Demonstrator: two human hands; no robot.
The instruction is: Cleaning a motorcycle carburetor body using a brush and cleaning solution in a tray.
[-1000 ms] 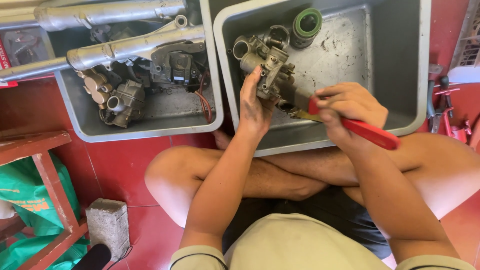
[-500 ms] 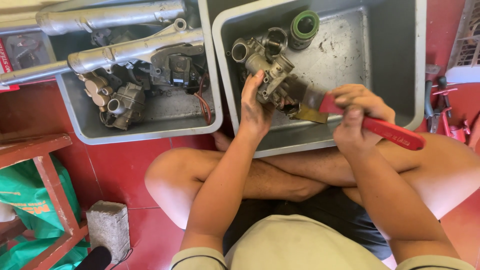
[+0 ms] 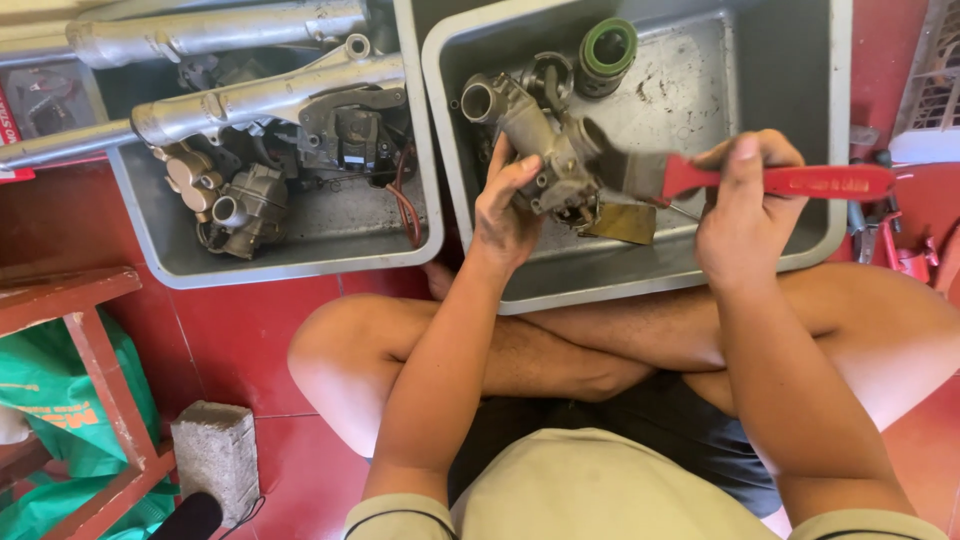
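A grimy carburetor [image 3: 545, 150] is held up over the right grey tub [image 3: 760, 250], grasped from below by the left hand [image 3: 503, 205]. A red-handled brush [image 3: 760, 181] is clasped in the right hand [image 3: 745, 205], its bristles pressed against the carburetor body. A green-rimmed rubber boot [image 3: 606, 50] is seen at the tub's far wall. In the left tub [image 3: 300, 262], a metal fork leg [image 3: 255, 95] and other engine parts [image 3: 235, 200] are piled. A slip is judged possible: the casting may be oily, and a hard brush stroke could twist it out of the one-handed hold, dropping it into the tub.
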